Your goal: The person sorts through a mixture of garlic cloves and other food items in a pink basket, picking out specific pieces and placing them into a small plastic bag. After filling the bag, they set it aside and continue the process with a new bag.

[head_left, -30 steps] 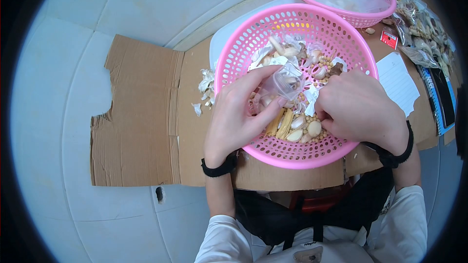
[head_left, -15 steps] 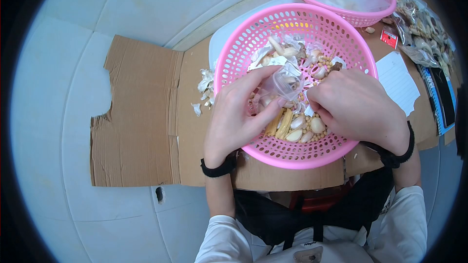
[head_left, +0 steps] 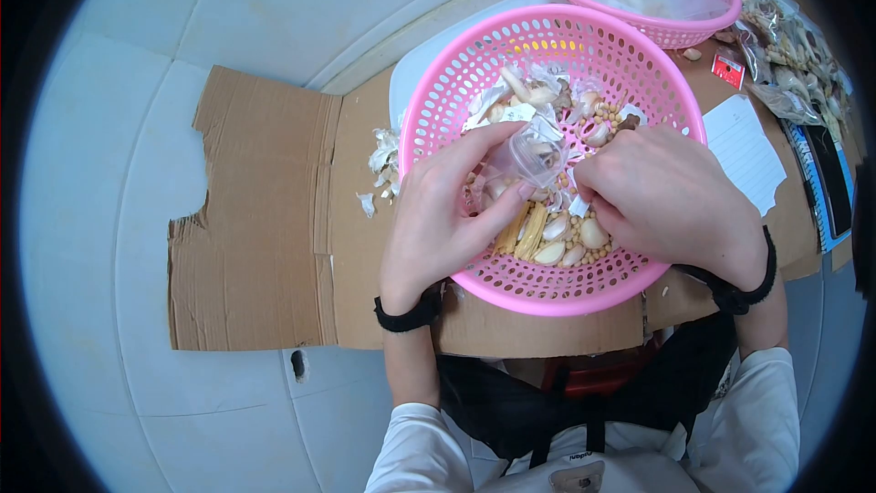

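A large pink basket (head_left: pixel 554 304) with holes in its wall holds soybeans (head_left: pixel 598 254), garlic cloves (head_left: pixel 549 253), yellow sticks (head_left: pixel 531 236) that look like dried bean curd, and papery garlic skins. My left hand (head_left: pixel 447 205) is closed round a small clear plastic bag (head_left: pixel 537 157), its mouth turned toward the right. Inside the same basket, my right hand (head_left: pixel 666 196) has its fingers pinched together, pointing down among the soybeans. Whatever they grip is hidden; a small white piece (head_left: pixel 579 206) lies by the fingertips.
Behind stands a second pink basket (head_left: pixel 684 35) with clear bags in it. Filled plastic bags (head_left: pixel 794 46) are heaped at the far right, near a red packet (head_left: pixel 728 71), a lined paper sheet (head_left: pixel 744 151) and a dark phone (head_left: pixel 826 178). Cardboard (head_left: pixel 255 228) covers the left, with garlic skins (head_left: pixel 383 153) beside the basket.
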The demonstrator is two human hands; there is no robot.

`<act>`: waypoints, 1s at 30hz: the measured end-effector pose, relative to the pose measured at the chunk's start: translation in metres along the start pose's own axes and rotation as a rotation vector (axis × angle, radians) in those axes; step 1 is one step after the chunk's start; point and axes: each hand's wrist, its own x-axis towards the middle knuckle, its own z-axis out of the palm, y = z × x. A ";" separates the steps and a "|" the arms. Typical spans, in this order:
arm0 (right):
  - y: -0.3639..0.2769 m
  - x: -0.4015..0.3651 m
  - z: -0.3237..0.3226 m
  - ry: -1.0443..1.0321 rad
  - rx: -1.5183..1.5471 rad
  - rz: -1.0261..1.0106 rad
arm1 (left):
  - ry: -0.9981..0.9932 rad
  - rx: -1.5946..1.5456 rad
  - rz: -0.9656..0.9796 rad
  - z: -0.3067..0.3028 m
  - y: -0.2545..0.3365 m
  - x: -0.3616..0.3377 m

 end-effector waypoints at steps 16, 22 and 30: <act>0.003 -0.001 0.002 0.019 0.012 -0.021 | -0.003 0.000 -0.010 0.000 0.002 0.001; 0.003 -0.001 0.001 0.002 0.029 -0.018 | -0.006 -0.004 -0.011 0.000 0.002 0.001; 0.004 0.001 0.004 0.040 0.049 -0.009 | -0.010 0.002 -0.009 -0.001 0.003 0.001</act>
